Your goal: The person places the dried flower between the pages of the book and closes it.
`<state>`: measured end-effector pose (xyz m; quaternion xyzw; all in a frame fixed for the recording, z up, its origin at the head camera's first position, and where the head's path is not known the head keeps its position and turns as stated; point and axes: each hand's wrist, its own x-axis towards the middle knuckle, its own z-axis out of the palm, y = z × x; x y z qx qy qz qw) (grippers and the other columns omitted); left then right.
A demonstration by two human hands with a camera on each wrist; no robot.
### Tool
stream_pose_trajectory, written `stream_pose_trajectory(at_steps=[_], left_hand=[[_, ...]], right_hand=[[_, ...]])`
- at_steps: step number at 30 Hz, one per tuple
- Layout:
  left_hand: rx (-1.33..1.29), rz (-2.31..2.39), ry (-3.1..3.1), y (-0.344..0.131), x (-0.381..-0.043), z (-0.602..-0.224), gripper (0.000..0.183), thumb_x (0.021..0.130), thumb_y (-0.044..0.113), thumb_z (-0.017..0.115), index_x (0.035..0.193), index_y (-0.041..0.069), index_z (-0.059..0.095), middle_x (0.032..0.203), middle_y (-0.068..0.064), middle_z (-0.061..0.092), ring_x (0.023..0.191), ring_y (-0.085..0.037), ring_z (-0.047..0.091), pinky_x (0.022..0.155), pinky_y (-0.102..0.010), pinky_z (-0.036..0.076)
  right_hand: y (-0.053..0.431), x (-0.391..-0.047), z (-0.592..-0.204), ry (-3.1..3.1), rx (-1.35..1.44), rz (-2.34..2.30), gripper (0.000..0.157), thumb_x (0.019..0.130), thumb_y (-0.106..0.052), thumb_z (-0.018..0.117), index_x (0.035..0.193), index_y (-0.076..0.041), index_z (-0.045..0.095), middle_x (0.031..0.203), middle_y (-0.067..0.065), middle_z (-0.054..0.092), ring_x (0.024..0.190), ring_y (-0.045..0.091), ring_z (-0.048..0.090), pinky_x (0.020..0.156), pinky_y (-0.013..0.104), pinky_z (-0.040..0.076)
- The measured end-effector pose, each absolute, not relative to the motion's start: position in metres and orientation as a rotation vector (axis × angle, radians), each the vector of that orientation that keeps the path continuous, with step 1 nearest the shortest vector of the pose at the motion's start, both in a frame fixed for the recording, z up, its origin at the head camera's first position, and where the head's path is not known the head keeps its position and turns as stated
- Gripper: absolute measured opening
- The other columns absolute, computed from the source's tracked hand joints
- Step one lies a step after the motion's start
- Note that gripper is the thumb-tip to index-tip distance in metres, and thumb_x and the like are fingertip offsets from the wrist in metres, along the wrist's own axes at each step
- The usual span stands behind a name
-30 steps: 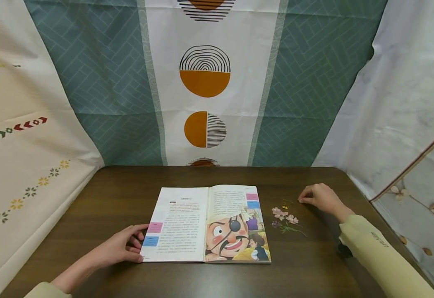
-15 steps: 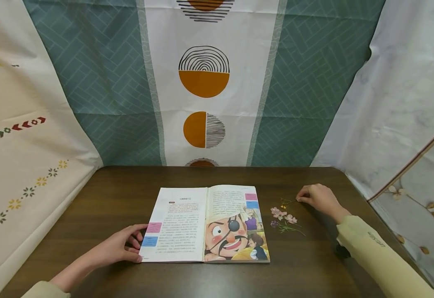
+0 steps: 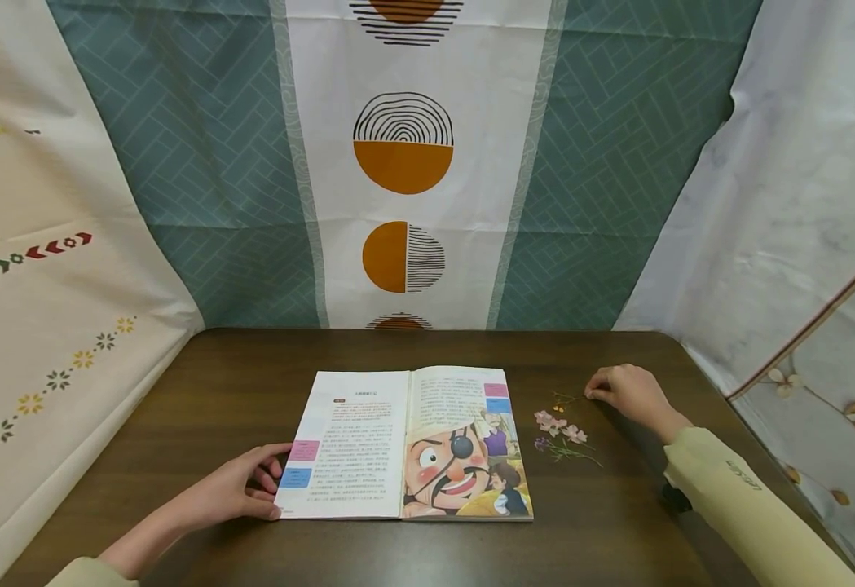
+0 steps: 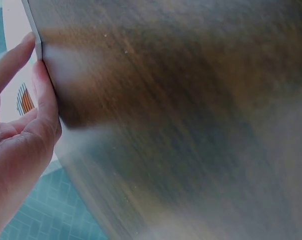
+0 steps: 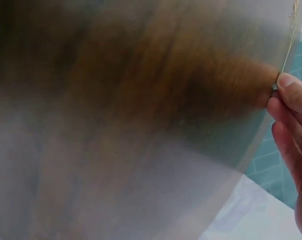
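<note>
An open book (image 3: 354, 456) lies on the brown table, its right page showing a cartoon of a man with an eye patch. My left hand (image 3: 232, 487) rests at the book's left edge, thumb by the lower corner and fingers loosely bent against the side. In the left wrist view the fingertips (image 4: 39, 70) meet the book's thin edge. To the right of the book, my right hand (image 3: 631, 395) pinches the stem of a small yellow flower sprig (image 3: 559, 403). The right wrist view shows that stem (image 5: 289, 50) between thumb and forefinger.
Pink flowers (image 3: 561, 426) and a purple flower with a green stem (image 3: 562, 448) lie between the book and my right hand. A patterned curtain (image 3: 405, 269) hangs behind the table (image 3: 398, 554), with pale cloths at both sides.
My right hand has shifted very slightly left with the yellow sprig in its pinch. The left hand and the book stay where they were.
</note>
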<state>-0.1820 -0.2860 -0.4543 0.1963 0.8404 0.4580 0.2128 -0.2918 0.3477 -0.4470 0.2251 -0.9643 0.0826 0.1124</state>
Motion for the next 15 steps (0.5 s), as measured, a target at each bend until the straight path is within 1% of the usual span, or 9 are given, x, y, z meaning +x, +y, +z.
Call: stream_pose_trajectory(at_steps=[10, 15], left_hand=[[0.55, 1.257, 2.337, -0.2851, -0.1803, -0.4516, 0.093, 0.077, 0.016, 0.084, 0.147, -0.012, 0.029, 0.109, -0.016, 0.045, 0.091, -0.007, 0.052, 0.076, -0.022, 0.052], [0.552, 1.262, 2.332, -0.2851, -0.1796, -0.4514, 0.092, 0.077, 0.016, 0.083, 0.146, -0.012, 0.029, 0.109, -0.016, 0.045, 0.091, -0.007, 0.051, 0.076, -0.022, 0.052]], right_hand=[[0.3528, -0.2939, -0.4482, -2.81, 0.711, 0.25, 0.004, 0.084, -0.015, 0.075, 0.087, -0.016, 0.078, 0.087, -0.002, 0.075, 0.075, 0.018, 0.071, 0.069, 0.041, 0.056], [0.3507, -0.294, -0.4459, -2.749, 0.724, 0.262, 0.005, 0.084, -0.017, 0.076, 0.088, -0.015, 0.078, 0.086, -0.003, 0.075, 0.073, 0.016, 0.07, 0.066, 0.038, 0.055]])
